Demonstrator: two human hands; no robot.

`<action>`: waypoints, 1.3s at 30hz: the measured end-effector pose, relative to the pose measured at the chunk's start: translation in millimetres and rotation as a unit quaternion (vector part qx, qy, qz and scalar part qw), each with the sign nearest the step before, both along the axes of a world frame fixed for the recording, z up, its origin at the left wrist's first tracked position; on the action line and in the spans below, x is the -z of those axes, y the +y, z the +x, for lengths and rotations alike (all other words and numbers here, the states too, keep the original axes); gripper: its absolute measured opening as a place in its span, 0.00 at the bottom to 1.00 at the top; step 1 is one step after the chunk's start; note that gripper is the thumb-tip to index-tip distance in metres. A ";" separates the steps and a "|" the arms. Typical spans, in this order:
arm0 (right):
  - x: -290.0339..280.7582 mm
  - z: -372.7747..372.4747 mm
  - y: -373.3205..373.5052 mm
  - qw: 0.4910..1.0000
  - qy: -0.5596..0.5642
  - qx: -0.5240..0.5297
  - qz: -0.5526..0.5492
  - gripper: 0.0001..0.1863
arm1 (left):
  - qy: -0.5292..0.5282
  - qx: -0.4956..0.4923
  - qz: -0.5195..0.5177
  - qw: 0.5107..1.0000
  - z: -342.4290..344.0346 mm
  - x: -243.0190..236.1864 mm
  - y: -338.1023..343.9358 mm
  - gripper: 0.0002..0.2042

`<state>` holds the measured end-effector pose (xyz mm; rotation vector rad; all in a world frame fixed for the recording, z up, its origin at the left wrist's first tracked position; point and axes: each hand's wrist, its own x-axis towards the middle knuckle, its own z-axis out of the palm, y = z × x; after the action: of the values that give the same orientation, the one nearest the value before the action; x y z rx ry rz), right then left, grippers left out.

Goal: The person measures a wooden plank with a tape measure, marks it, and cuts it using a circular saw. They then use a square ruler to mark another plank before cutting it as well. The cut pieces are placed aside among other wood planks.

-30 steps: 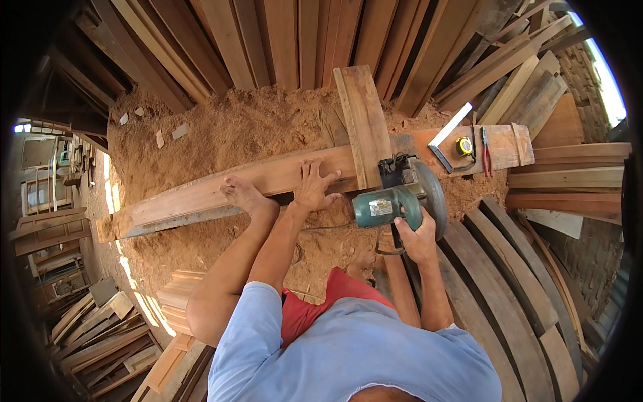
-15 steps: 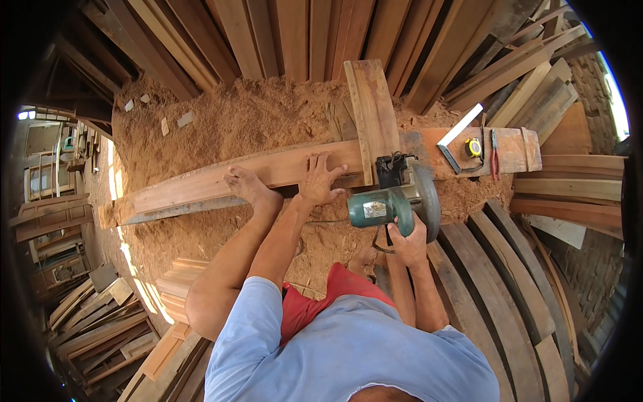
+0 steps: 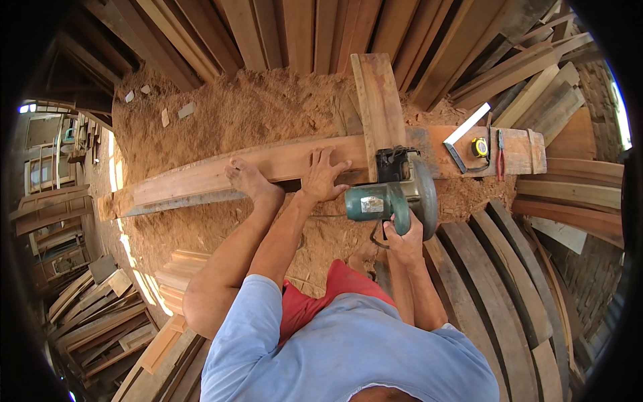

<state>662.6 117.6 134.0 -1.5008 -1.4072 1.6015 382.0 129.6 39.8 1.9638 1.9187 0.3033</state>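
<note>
My left hand lies with spread fingers on a long pale-red plank, beside my bare left foot, which also rests on it. A short wooden board crosses the plank. My right hand grips the rear handle of a teal-and-grey circular saw, whose front sits at the near end of that crosspiece. To the right, a metal square, a yellow tape measure and red-handled pliers lie on the weathered board under the work.
Sawdust covers the ground. Upright planks line the far side. Curved boards lie at my lower right, more timber at the right, and scrap wood with panelled doors at the left.
The view has shifted, so the work appears higher and slightly rightward. The saw looks slightly nearer the left, relative to the crosspiece. My left hand and foot stay on the plank.
</note>
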 end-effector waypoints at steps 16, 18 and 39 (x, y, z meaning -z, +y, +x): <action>-2.0 -9.0 8.9 1.000 -0.008 -0.010 0.010 0.07 | 0.019 -0.001 -0.024 1.000 -0.1 1.0 1.8 0.32; -2.8 -10.5 11.0 1.000 0.003 -0.005 -0.007 0.07 | 0.019 -0.001 -0.025 1.000 -0.2 1.8 2.4 0.32; 1.4 -14.9 24.0 1.000 -0.004 -0.023 0.013 0.07 | 0.023 0.017 -0.020 0.999 -2.2 0.8 2.6 0.34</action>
<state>647.7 141.6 132.7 -1.4720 -1.4724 1.6002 379.8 132.1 39.0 1.9924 1.9018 0.2120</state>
